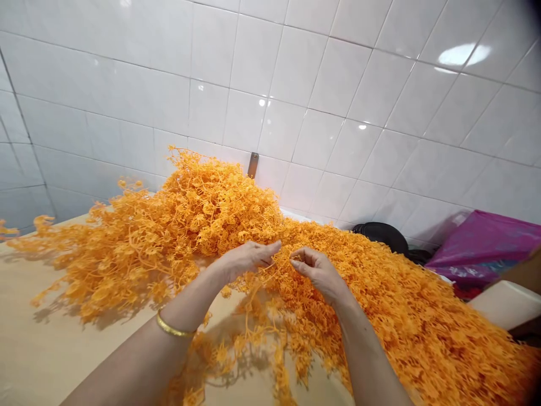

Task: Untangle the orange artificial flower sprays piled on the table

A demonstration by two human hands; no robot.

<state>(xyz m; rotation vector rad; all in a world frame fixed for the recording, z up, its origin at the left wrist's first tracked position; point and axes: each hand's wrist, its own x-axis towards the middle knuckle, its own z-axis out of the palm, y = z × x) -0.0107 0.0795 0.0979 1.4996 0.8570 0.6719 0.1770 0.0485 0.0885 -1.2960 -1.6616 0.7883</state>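
Note:
My left hand (247,261), with a gold bangle (174,326) on the forearm, is held over the orange artificial flower sprigs, its fingers stretched out towards the right. Thin orange stems pass just beside its fingertips; I cannot tell whether they touch. A short gap away, my right hand (319,273) pinches a thin orange stem (295,258) between thumb and fingers. Below both hands, a loose orange sprig (253,332) trails over the tan tabletop (34,338). What lies under my palms is hidden.
A heaped pile of orange sprigs (220,206) rises at the back left, and a wide mound (406,304) spreads along the right. Behind are a white tiled wall (253,67), a black round object (382,234), a purple plastic bag (477,248) and a white block-like object (507,304).

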